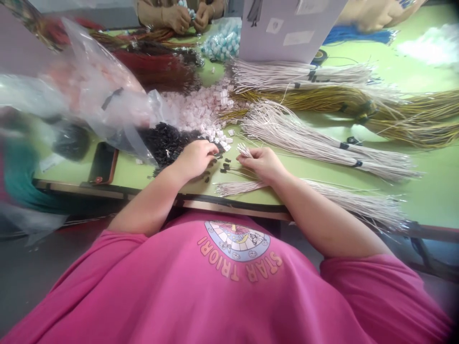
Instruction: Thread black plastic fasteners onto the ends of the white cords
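My left hand (195,157) rests on the green table (412,191) with its fingers curled at a small black connector, next to a heap of black connectors (165,141). My right hand (261,162) is pinched round a small bunch of thin pale wires (245,150), whose ends stick up by the thumb. A few black connectors with wires in them (226,167) lie between the two hands. More pale wires (236,187) lie under my right wrist.
Bundles of pale wires (322,138) and yellow wires (358,105) spread to the right. A pile of pink-white connectors (201,110) and a clear plastic bag (93,86) lie to the left. Another person's hands (186,16) work at the far edge. A dark phone (103,162) lies near the front edge.
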{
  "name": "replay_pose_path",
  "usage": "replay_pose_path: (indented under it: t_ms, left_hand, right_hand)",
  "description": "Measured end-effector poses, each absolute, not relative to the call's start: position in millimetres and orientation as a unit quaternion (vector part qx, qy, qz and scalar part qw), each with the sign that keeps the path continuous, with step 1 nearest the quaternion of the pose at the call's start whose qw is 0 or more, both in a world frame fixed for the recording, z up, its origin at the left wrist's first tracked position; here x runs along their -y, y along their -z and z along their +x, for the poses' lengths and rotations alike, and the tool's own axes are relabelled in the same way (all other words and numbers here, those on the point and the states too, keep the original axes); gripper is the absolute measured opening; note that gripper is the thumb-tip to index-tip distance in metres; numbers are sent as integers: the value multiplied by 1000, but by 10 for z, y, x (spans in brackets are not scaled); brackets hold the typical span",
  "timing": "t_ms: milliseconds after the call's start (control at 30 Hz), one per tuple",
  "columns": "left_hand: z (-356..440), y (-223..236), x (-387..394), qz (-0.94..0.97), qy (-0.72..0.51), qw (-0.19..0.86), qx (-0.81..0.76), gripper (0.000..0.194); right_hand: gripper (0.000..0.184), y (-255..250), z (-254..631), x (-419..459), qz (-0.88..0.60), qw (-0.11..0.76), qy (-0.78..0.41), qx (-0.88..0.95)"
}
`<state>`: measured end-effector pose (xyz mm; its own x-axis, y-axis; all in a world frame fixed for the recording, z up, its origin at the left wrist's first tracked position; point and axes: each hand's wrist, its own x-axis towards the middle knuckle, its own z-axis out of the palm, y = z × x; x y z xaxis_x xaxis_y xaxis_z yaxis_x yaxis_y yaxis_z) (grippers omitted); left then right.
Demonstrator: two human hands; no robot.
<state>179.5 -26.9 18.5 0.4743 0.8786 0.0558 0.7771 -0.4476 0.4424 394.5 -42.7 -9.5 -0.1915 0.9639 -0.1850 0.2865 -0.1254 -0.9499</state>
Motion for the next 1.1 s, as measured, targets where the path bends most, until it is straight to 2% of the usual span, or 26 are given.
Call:
replay_pose_path:
  t_ms: [100, 233, 433, 600, 767, 1100]
  left_hand:
    - [1677, -196, 220, 871, -76, 111, -472, 22]
    - [1645, -59, 173, 902, -6, 102, -420, 21]
    - [1697, -32, 195, 888, -19, 99, -449, 19]
    - [1852, -229, 299, 821, -110, 233, -509, 20]
    - [2012, -144, 294, 783, -197, 337, -484, 19]
    - [2036, -39, 282, 747, -240, 375, -494, 18]
  right_hand:
    - [28, 121, 3942, 409, -551, 336, -549, 531]
    - [25, 154, 3935, 404, -530, 345, -579, 515]
    - [21, 123, 3946, 422, -540, 319, -546, 555]
    - [21, 92, 3939, 435, -541, 308, -530, 576]
    - [21, 77, 3932, 439, -531, 321, -528, 580]
    - [17, 104, 3934, 435, -535, 330, -525, 574]
